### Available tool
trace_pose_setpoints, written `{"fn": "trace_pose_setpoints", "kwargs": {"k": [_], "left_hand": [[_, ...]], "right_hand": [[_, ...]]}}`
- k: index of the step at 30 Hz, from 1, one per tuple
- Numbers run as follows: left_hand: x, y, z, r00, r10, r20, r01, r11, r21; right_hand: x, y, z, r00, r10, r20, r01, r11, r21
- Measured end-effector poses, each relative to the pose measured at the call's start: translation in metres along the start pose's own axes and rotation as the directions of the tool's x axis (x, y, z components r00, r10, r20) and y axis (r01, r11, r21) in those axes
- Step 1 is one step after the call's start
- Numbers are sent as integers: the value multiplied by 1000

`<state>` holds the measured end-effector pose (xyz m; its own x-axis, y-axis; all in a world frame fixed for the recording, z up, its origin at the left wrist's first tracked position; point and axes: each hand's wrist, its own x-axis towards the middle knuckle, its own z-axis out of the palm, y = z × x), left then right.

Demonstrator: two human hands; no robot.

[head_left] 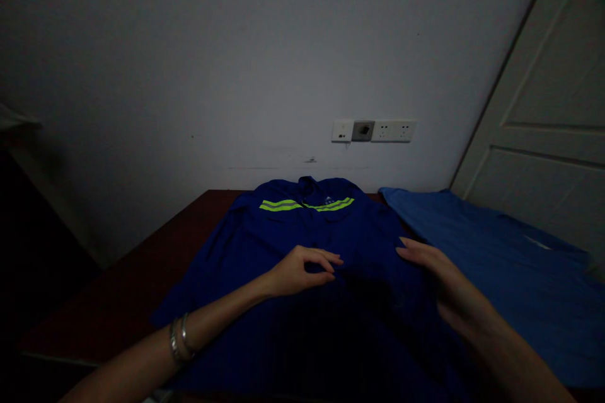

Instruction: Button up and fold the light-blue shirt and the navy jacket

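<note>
A dark blue work jacket with yellow-green reflective bands across its chest lies spread out, collar toward the wall. Over its middle, my left hand has thumb and index finger curled together in a pinch, apparently at the jacket's cloth; the dark fabric makes the contact hard to see. Two silvery bangles circle that wrist. My right hand is at the jacket's right side, fingers extended toward the cloth and slightly apart. Its thumb is lost in shadow. The jacket's lower part is very dark.
The jacket rests on a reddish-brown table against a pale wall. A lighter blue cloth lies to the right. Sockets are set in the wall, and a white panelled door stands at the right. A dark piece of furniture is at left.
</note>
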<state>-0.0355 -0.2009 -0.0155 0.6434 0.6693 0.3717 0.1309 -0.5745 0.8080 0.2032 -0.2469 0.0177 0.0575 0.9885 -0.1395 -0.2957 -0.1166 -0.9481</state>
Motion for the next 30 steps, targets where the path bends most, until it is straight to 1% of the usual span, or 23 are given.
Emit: {"fn": "trace_pose_setpoints", "kwargs": {"k": [2,3,4,5,6,7,8,9,10,11,12,13,14,16,17,19,20,23,26,28,30], "left_hand": [[2,-6,4,999,-15,-43,16,1000,26],[3,-8,5,998,-26,-62,28,999,38],[3,-9,6,996,-36,-76,40,998,47],[3,-10,6,995,-46,-83,51,997,51],[3,-10,7,995,-54,-84,58,997,54],[2,-10,6,995,-59,-80,64,996,58],[2,-9,6,995,-63,-75,67,996,62],[2,-8,6,996,-62,-70,67,996,67],[2,-7,6,996,-60,-62,64,995,71],[2,-6,6,997,-57,-54,61,995,73],[2,-6,6,997,-57,-46,60,995,73],[2,-5,6,997,-60,-41,63,995,73],[3,-4,7,997,-65,-40,68,995,74],[3,-4,7,995,-79,-54,83,993,79],[3,-5,7,995,-81,-63,86,993,83],[2,-6,6,995,-75,-72,82,992,94],[2,-6,5,995,-69,-71,76,992,96],[0,-8,4,997,-50,-67,56,994,98],[0,-9,5,996,-36,-79,44,994,99],[1,-9,6,996,-31,-79,39,994,102],[1,-9,7,997,-28,-75,36,993,112]], "right_hand": [[0,-1,1,995,-31,90,38,996,-77],[-1,-3,1,989,-57,136,77,986,-146],[-1,-5,1,980,-97,174,137,962,-237],[-2,-8,1,965,-151,215,220,913,-344],[-3,-12,2,942,-219,256,317,831,-457],[-4,-16,3,909,-292,298,414,715,-563],[-7,-20,6,867,-361,344,498,575,-649],[-10,-23,11,820,-416,393,557,427,-712],[-13,-26,17,779,-446,440,591,288,-754],[-16,-27,25,751,-446,487,603,162,-782],[-19,-27,33,740,-419,527,599,53,-799],[-21,-26,41,746,-368,556,584,-40,-811],[-22,-23,48,764,-304,569,562,-120,-818],[-21,-14,59,804,-189,564,516,-250,-819],[-19,-8,61,817,-156,555,498,-296,-815],[-14,5,63,832,-149,534,461,-349,-816],[-13,11,62,836,-162,524,445,-356,-821],[-13,28,62,840,-212,500,419,-331,-845],[-20,40,66,815,-309,491,394,-327,-859],[-24,47,69,799,-353,487,366,-356,-860],[-25,53,70,796,-366,481,336,-393,-856]]}}
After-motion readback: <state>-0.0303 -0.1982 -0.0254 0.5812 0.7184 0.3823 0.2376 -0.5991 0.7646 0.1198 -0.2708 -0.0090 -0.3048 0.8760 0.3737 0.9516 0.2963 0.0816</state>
